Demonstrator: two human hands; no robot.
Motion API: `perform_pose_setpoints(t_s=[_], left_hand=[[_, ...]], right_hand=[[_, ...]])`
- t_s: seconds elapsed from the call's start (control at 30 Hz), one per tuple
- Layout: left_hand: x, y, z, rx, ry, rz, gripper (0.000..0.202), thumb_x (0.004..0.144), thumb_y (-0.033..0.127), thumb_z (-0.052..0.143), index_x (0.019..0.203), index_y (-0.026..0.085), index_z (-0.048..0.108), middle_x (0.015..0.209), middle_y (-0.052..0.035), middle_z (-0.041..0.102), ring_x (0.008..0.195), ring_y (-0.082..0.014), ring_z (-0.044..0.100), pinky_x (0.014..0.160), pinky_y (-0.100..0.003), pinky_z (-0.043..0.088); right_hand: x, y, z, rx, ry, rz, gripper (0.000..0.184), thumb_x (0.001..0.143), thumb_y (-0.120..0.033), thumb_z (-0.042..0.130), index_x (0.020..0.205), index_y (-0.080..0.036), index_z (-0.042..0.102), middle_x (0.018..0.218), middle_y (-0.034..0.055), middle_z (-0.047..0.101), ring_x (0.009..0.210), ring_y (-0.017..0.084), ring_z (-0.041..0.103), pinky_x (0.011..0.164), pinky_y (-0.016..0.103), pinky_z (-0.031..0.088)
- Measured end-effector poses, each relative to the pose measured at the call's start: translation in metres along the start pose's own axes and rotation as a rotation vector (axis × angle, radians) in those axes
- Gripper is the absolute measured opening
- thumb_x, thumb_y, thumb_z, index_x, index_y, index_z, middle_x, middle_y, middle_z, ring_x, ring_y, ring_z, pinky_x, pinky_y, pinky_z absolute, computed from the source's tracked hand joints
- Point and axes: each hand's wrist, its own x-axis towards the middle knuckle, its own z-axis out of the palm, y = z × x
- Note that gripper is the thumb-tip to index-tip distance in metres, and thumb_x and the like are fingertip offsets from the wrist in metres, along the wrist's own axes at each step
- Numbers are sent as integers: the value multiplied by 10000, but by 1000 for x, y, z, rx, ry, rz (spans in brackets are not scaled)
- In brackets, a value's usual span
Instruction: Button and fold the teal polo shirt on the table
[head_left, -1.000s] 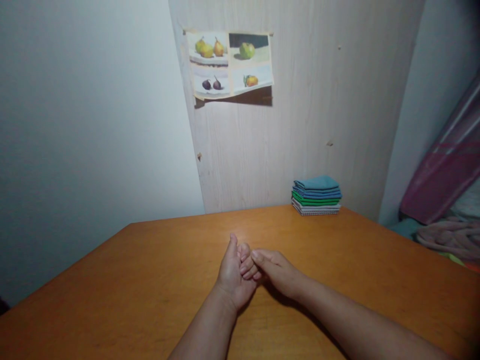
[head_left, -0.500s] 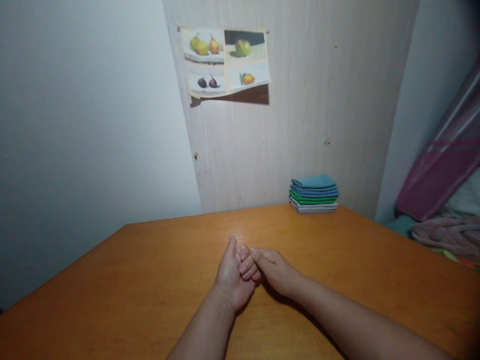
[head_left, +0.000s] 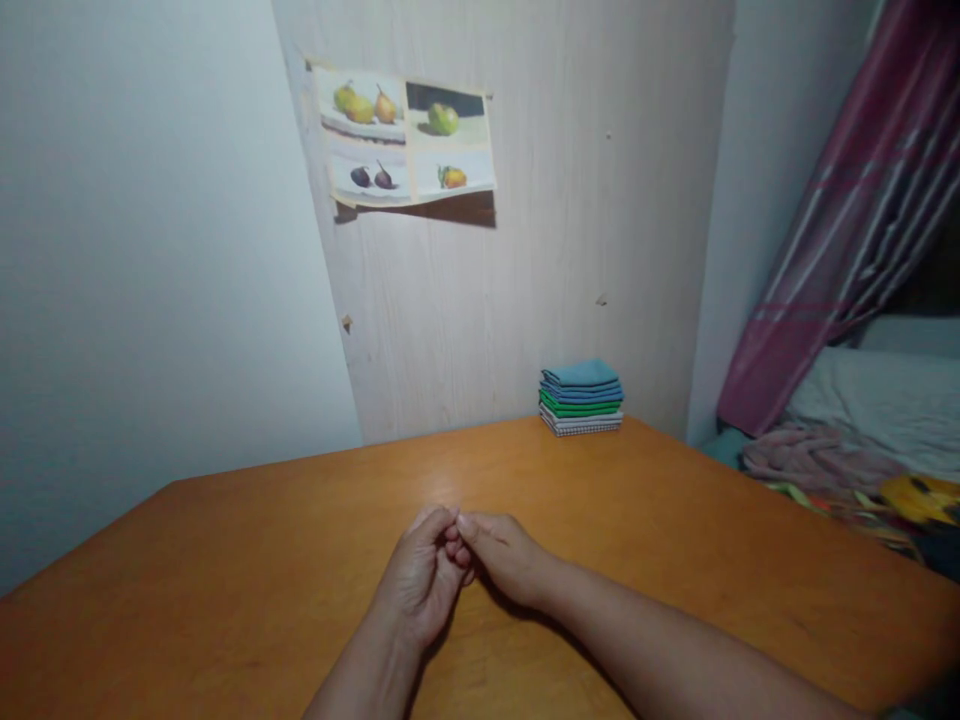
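My left hand (head_left: pixel 418 582) and my right hand (head_left: pixel 504 556) rest together on the orange wooden table (head_left: pixel 225 560), near its middle. The fingers of both are curled and touch each other, the left thumb folded over the right fingertips. Nothing shows inside either hand. A small stack of folded cloths (head_left: pixel 581 396), blue on top, green and checked below, sits at the table's far edge against the wooden panel, well beyond my hands.
A sheet with fruit pictures (head_left: pixel 405 140) hangs on the pale wooden panel behind the table. To the right, off the table, are a striped maroon curtain (head_left: pixel 840 230) and a bed with crumpled bedding (head_left: pixel 817 460). A grey wall stands on the left.
The view has swung to the right, showing more curtain and bed. My left thumb, raised before, has folded down onto the right fingers. The hands stay together on the table.
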Motion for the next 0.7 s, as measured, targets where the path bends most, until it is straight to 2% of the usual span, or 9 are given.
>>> perform_pose_setpoints(t_s=[0.1, 0.27, 0.37, 0.43, 0.57, 0.7], left_hand=[[4, -2, -7, 75, 27, 44, 293, 778, 272, 702, 715, 216, 422, 552, 81, 455, 449, -87, 447, 440, -221, 371], [8, -4, -10, 155, 108, 107, 282, 747, 254, 733, 747, 205, 455, 501, 103, 405, 384, -45, 331, 387, -173, 268], [8, -3, -7, 203, 175, 101, 231, 743, 239, 708, 902, 182, 551, 482, 104, 412, 374, -53, 340, 384, -174, 264], [7, -3, -5, 230, 217, 119, 339, 724, 206, 682, 1040, 154, 572, 516, 85, 476, 397, -65, 396, 406, -181, 310], [7, -6, -5, 316, 212, 175, 537, 664, 162, 615, 1191, 131, 522, 514, 74, 508, 424, -113, 460, 428, -220, 373], [7, -7, -7, 430, 247, 262, 543, 654, 223, 618, 1178, 127, 513, 504, 77, 506, 427, -127, 471, 432, -230, 378]], right_hand=[[0, 3, 1, -50, 5, 17, 630, 893, -738, 452, 875, -144, 662, 782, 47, 649, 642, 142, 590, 611, 284, 498], [-2, 1, 1, -196, -29, -49, 412, 972, -525, 489, 903, -167, 681, 827, 45, 704, 765, 164, 662, 721, 288, 522], [-3, 0, 0, -270, -23, -50, 331, 974, -435, 502, 862, -180, 681, 813, 32, 701, 767, 160, 654, 711, 274, 508], [-2, 2, -1, -306, -13, -57, 317, 973, -410, 501, 847, -182, 681, 788, 24, 685, 738, 152, 632, 685, 266, 490], [0, 6, -1, -228, -5, -30, 418, 974, -513, 471, 849, -167, 670, 751, 24, 643, 656, 137, 591, 628, 265, 474], [3, 8, -1, -81, 12, 0, 541, 928, -650, 463, 815, -152, 643, 734, 30, 619, 602, 126, 568, 588, 265, 473]])
